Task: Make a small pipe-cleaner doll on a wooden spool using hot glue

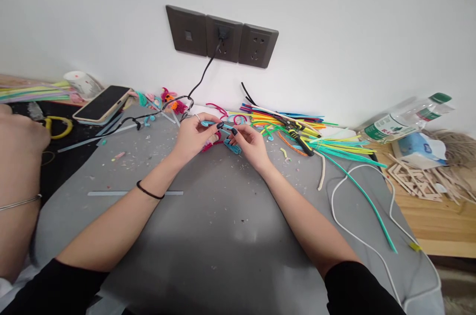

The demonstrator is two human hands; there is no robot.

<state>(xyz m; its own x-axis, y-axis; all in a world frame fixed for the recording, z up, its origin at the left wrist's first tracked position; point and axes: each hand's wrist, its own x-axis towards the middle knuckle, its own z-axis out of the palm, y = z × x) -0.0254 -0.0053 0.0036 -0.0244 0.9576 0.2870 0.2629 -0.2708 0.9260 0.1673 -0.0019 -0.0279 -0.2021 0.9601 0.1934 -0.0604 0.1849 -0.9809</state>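
The person's left hand (pixel 195 137) and right hand (pixel 252 146) each pinch a light-blue strip (pixel 226 127), which spans the narrow gap between the two grips; blue loops (pixel 232 148) hang just below the right grip.

No text can be read, even on the bottle label (pixel 388 129).

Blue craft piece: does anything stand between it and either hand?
Nothing visible does: the left hand and right hand both hold the blue craft piece. The pliers lie to the right, clear of both.
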